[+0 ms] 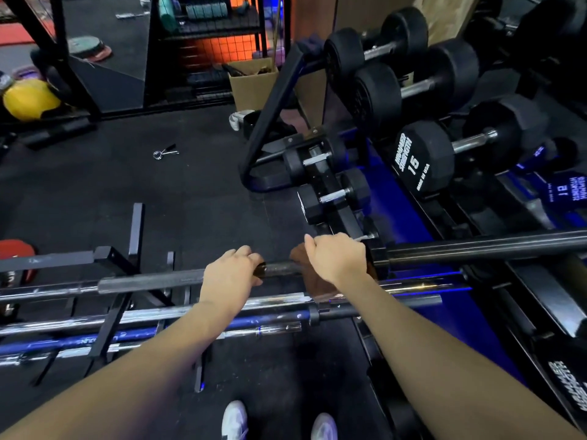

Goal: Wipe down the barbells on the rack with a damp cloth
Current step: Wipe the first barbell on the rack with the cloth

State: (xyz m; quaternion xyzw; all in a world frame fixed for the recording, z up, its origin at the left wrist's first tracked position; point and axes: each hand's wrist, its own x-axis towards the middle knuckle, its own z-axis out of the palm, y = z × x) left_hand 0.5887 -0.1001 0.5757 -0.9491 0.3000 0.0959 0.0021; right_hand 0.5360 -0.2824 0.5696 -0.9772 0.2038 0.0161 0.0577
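Several barbells lie side by side across a low black rack [111, 258], their shafts running left to right in front of the person. At the far left a red plate [16, 252] sits near the rack's end, and a spring collar [165, 152] lies loose on the rubber floor [95, 185] beyond.

The top barbell [152, 281], the one with the dull knurled shaft, is the bar being worked on. The left hand [230, 271] has its fingers curled over this shaft from above, gripping it, probably to stop the bar rolling on its supports while the other hand rubs.

Just to the right, with a short stretch of bare shaft between the two hands, the right hand [336, 257] grips a brown cloth [311, 281] that is wrapped round the same bar and hangs down below it. Its fingers are closed round cloth and shaft together, so the fabric can bear on the whole circumference. The cloth sits near the bar's collar, where the thick black sleeve [476, 246] begins, so this end of the shaft seems nearly covered.

Further right stands a dumbbell rack [397, 198] carrying black dumbbells, one marked 15 [422, 157]. The lower barbells, chrome [158, 312] and blue [79, 342], appear untouched for now.
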